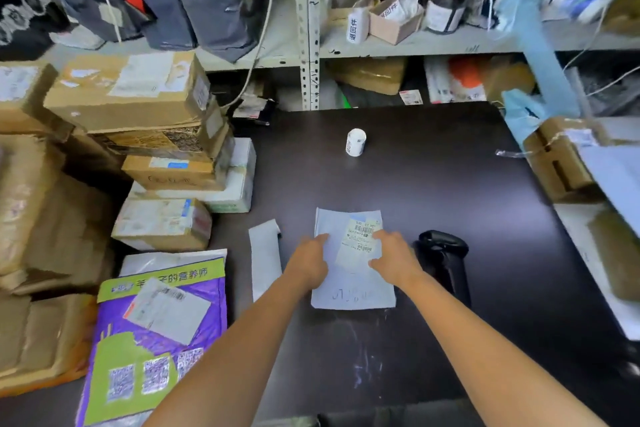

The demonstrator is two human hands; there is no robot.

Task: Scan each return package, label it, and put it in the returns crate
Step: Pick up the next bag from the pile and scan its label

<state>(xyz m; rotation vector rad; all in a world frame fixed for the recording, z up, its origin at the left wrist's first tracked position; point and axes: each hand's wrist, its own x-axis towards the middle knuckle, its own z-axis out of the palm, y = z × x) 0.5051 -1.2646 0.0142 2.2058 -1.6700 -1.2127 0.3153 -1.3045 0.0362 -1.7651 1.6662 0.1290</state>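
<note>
- Package (pixel 353 274): flat white mailer, lying on the dark table (pixel 450 184), near centre; printed label (pixel 362 236) on its far half.
- Left hand (pixel 310 264): laid on the package's left edge, fingers loosely bent, pressing down. Nothing gripped as far as visible; thumb hidden.
- Right hand (pixel 394 260): laid on the package's right side, fingers stretched out, tips touching the label's right edge. Nothing gripped.
- Scanner (pixel 445 253): black, lying on the table just right of the package, untouched.
- White strip (pixel 265 257): just left of the package, curled at its far end. Probably label backing; a judgement only.
- Label roll (pixel 355 142): upright at far centre, well apart from both hands.
- Boxes (pixel 138 97) stacked far left; purple mailer (pixel 156 333) near left.
- Step, as judged: labelling, smoothing the label flat onto the package. Scan status not readable from here.
- Next, as judged: pinch the package by an edge, lift, carry to the returns crate. Crate not identified in view; needs locating first.
- Caution: thin, limp mailer, likely to flop if lifted by one corner.
</note>
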